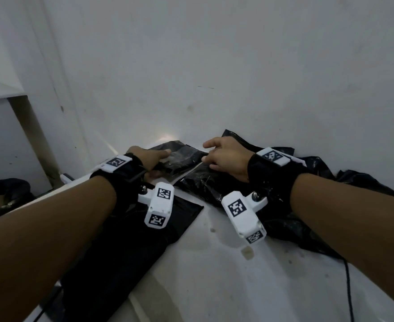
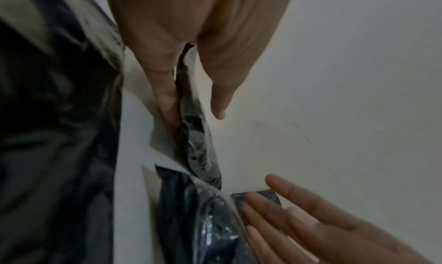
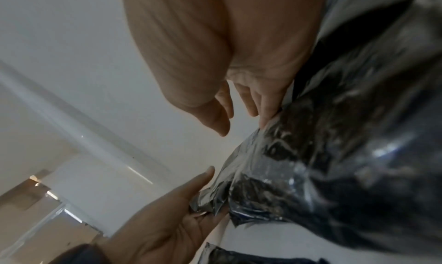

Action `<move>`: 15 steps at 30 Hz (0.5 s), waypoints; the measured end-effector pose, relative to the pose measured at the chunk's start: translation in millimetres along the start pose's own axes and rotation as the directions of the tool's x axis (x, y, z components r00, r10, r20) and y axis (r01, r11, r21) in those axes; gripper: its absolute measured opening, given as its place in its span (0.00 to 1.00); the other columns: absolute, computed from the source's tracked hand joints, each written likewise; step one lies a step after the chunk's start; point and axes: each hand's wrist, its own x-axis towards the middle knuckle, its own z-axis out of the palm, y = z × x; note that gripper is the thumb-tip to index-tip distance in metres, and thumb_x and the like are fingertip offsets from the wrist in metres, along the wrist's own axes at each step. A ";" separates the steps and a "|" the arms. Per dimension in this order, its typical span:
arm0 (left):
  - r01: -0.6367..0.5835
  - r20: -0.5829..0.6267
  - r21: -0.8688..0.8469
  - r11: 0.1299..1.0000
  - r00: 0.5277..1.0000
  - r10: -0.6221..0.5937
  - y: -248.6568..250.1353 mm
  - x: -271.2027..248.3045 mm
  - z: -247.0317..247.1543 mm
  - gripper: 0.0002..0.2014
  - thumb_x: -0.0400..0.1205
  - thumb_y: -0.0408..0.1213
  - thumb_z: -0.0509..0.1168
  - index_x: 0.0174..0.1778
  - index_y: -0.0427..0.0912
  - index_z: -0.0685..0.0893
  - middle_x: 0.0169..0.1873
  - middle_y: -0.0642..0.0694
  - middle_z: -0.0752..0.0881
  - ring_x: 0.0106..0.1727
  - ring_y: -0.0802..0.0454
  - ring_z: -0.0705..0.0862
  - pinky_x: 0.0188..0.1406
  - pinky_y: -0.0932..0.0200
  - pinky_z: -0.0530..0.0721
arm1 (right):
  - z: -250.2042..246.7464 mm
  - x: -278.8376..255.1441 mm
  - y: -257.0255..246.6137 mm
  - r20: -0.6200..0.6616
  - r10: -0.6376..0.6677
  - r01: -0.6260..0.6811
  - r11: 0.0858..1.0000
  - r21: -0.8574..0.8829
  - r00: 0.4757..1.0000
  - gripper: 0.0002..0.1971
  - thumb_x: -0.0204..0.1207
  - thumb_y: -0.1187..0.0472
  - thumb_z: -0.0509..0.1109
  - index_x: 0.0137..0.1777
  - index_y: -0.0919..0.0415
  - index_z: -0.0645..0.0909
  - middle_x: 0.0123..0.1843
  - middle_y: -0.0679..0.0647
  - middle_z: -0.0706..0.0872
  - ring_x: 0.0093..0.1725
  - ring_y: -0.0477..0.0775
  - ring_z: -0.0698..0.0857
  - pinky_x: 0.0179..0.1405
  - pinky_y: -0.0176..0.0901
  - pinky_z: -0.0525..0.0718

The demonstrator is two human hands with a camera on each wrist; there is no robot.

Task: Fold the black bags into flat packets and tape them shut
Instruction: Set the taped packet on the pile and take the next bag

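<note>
Against the foot of the white wall (image 1: 214, 66), at the far edge of the white tabletop (image 1: 214, 275), lies the small folded packet of glossy black plastic bag (image 1: 179, 159), and both hands meet over it. That packet is the landmark for everything else. Its long axis runs roughly left to right along the wall, so each hand comes at one short end. The left hand (image 1: 149, 159) is at the packet's left end: in the left wrist view its fingers (image 2: 167, 98) lie underneath and its thumb above, pinching the thin edge. The right hand (image 1: 228, 159) is at the packet's right end, with fingers (image 2: 275, 211) spread and straight, resting flat on crinkled black plastic; it curls round nothing that I can see. Just right of the packet, under that right hand, a looser crumpled black bag (image 1: 205, 184) lies touching or nearly touching it, and more loose black plastic (image 1: 330, 173) trails further right. Nearer the person than the packet, a flat unfolded black bag (image 1: 121, 240) stretches under the left forearm. No tape roll shows in any view. The left hand is the one already gripping, so I judge the next fold or press would turn across the packet's long axis, the right hand flattening while the left holds the end
</note>
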 end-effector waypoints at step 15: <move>-0.183 0.082 0.692 0.698 0.981 0.175 11.6 -15.6 -24.2 0.21 0.75 0.47 0.77 0.36 0.34 0.76 0.36 0.38 0.82 0.35 0.41 0.78 0.35 0.54 0.75 | -9.0 -34.2 -5.8 0.070 -0.167 0.181 0.923 -0.339 0.984 0.11 0.74 0.65 0.76 0.55 0.54 0.85 0.53 0.55 0.85 0.57 0.52 0.85 0.56 0.43 0.84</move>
